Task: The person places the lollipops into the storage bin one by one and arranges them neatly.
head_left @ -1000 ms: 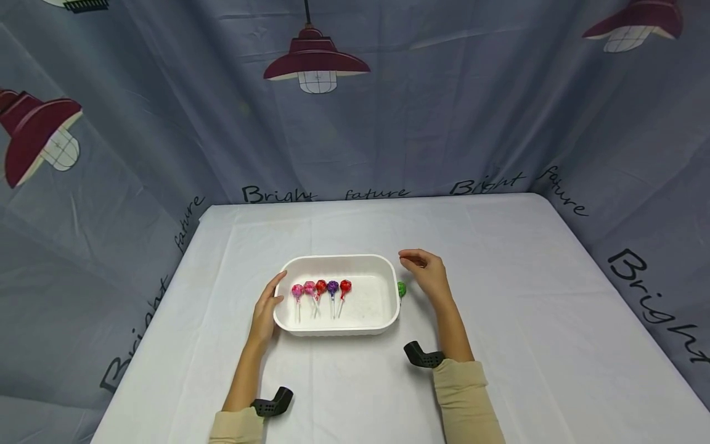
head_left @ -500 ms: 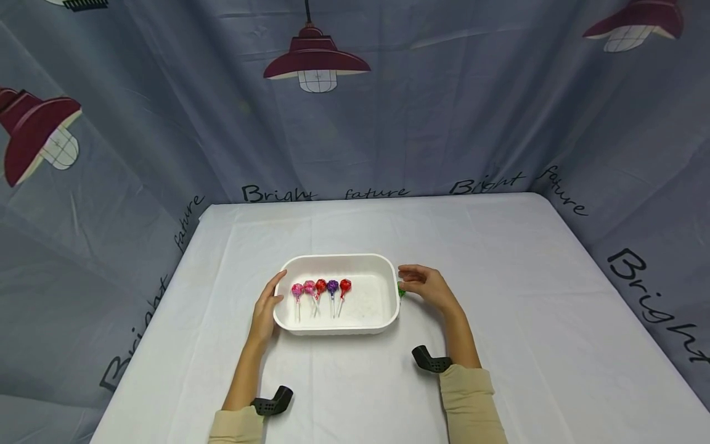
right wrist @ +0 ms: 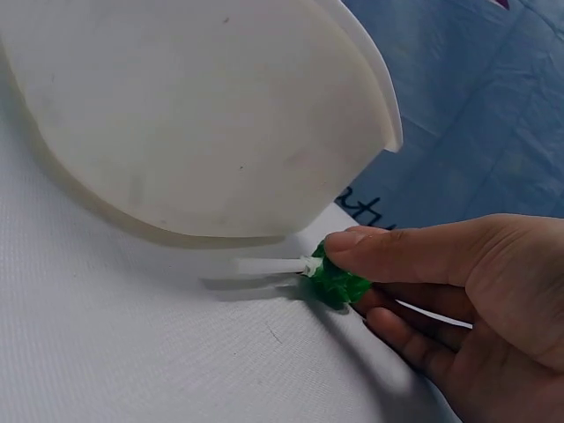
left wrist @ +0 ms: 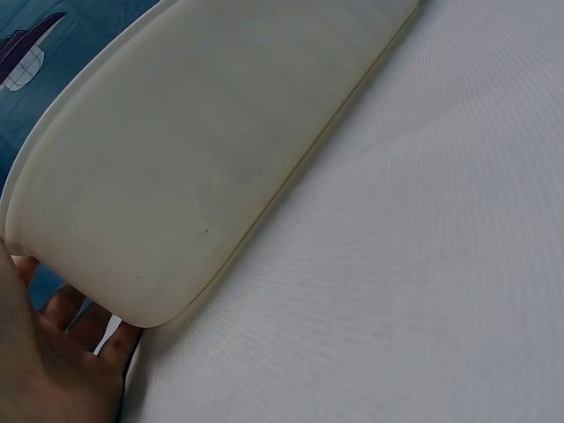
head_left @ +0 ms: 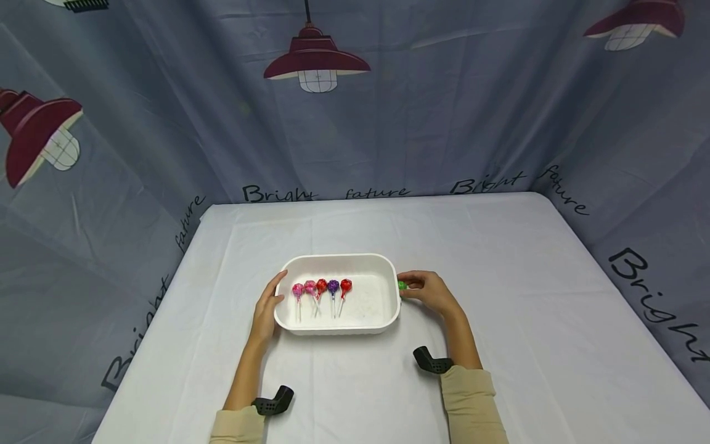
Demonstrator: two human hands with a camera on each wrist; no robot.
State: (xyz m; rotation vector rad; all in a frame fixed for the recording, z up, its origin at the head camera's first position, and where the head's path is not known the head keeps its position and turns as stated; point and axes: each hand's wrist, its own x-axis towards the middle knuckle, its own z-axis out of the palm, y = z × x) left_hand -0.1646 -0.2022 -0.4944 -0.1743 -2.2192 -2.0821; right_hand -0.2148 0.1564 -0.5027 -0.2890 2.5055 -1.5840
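A white plastic tray (head_left: 368, 302) stands on the table, with a row of wrapped lollipops (head_left: 333, 287) in its left half: pink, red and purple ones, sticks toward the person. My left hand (head_left: 264, 313) rests against the tray's left end, fingers and thumb along the wall near the rim. Beyond the right end, my right hand (head_left: 434, 291) pinches a green lollipop (head_left: 402, 285) by its head. In the right wrist view the thumb presses on the green wrapper (right wrist: 339, 286), and its white stick (right wrist: 269, 265) points toward the tray, just above the cloth.
A white cloth (head_left: 355, 388) covers the table. Behind it hangs a grey-blue curtain (head_left: 444, 111) printed with lamps and lettering. Black wrist cameras (head_left: 273, 402) sit on both wrists.
My right hand has come down toward the person from beside the tray's far right corner and has taken hold of the green lollipop. The left hand and tray have stayed put.
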